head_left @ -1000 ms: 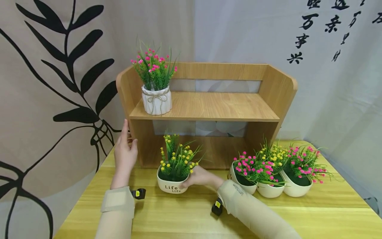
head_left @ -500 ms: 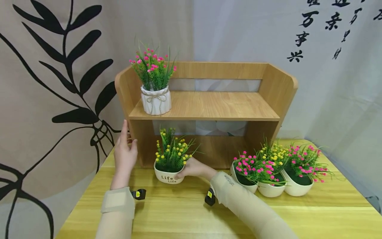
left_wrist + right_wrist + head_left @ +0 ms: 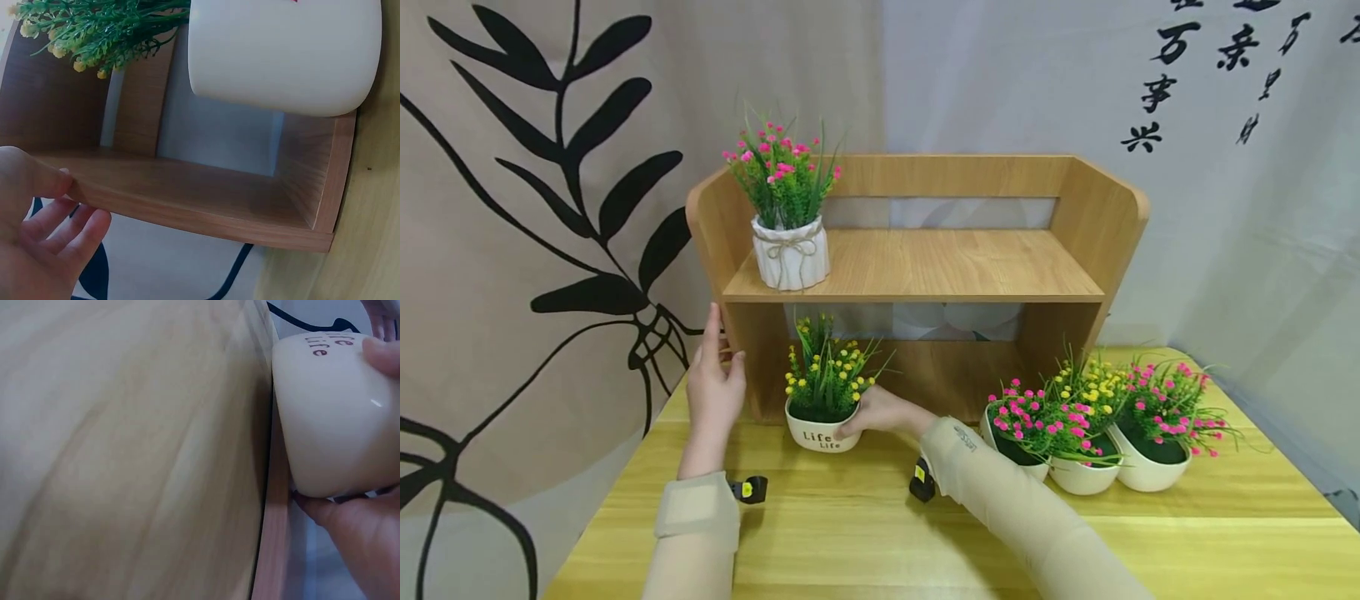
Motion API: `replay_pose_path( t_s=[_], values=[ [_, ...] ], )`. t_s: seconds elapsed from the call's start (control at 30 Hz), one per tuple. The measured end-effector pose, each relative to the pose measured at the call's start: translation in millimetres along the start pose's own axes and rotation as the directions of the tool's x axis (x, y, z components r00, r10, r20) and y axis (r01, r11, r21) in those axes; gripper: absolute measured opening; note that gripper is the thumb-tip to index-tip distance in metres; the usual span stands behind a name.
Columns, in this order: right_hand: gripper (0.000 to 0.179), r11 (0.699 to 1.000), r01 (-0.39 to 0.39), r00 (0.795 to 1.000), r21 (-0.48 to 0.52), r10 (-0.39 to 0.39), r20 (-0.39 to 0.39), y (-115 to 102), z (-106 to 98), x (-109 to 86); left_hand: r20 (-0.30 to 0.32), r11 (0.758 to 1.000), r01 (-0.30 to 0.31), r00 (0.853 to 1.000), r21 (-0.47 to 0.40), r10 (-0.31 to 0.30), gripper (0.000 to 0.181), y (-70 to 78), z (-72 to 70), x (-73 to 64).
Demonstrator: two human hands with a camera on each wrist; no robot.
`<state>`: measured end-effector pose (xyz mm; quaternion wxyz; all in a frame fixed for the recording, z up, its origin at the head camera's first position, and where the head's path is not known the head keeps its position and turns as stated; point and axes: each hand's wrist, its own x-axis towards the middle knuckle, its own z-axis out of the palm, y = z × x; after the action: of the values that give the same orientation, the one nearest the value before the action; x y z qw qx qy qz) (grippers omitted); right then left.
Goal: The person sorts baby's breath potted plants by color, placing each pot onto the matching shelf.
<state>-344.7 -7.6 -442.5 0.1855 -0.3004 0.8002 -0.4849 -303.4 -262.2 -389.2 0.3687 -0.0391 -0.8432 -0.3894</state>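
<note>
My right hand (image 3: pixel 887 414) grips a white bowl-shaped pot lettered "Life" (image 3: pixel 820 438), thumb on its front and fingers round its right side. The artificial plant (image 3: pixel 829 375) in it has green leaves and small yellow flowers. This pot is upright at the front left of the lower compartment of a two-tier wooden shelf (image 3: pixel 917 283); whether its base touches the shelf is unclear. My left hand (image 3: pixel 715 400) holds the shelf's left side panel. In the left wrist view, the thumb (image 3: pixel 47 178) lies on the panel's inner side and the other fingers (image 3: pixel 72 231) are outside it.
On the upper board, at left, stands a white twine-tied pot (image 3: pixel 790 254) with pink flowers. Several white pots, among them one (image 3: pixel 1153 467) with pink flowers, cluster at the right on the wooden table (image 3: pixel 842 533). A printed curtain (image 3: pixel 985 75) hangs behind.
My right hand has carried the yellow-flowered pot forward and slightly left, toward the shelf's lower compartment. My left hand has stayed at the left panel.
</note>
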Motion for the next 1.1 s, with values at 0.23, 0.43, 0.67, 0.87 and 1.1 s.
replay_pose_path(
  t_s=[0.23, 0.43, 0.67, 0.87, 1.1],
  values=[
    [0.059, 0.998, -0.033, 0.999, 0.050, 0.032, 0.011, -0.7, -2.6, 2.6, -0.002, 1.000, 0.001, 1.000, 0.002, -0.001, 0.085, 0.6, 0.9, -0.6],
    [0.048, 0.997, -0.065, 0.998, 0.044, 0.065, -0.003, 1.4, -4.1, 7.5, 0.003, 1.000, 0.004, 1.000, 0.003, -0.004, 0.085, 1.9, 0.8, -0.2],
    [0.049, 0.995, -0.095, 0.995, 0.024, 0.095, 0.006, 2.6, -7.0, 15.4, -0.010, 1.000, -0.012, 1.000, -0.002, 0.012, 0.085, 1.2, -0.9, -1.3],
    [0.070, 0.994, 0.041, 0.999, 0.097, -0.041, -0.004, 8.0, -8.9, 22.7, -0.006, 1.000, -0.015, 1.000, 0.006, 0.015, 0.085, 1.7, -1.3, -1.9],
    [0.078, 0.978, 0.119, 0.992, 0.173, -0.110, -0.063, 13.7, -9.6, 24.7, 0.002, 1.000, -0.009, 1.000, 0.008, 0.009, 0.085, 2.6, -2.1, -1.7]
  ],
)
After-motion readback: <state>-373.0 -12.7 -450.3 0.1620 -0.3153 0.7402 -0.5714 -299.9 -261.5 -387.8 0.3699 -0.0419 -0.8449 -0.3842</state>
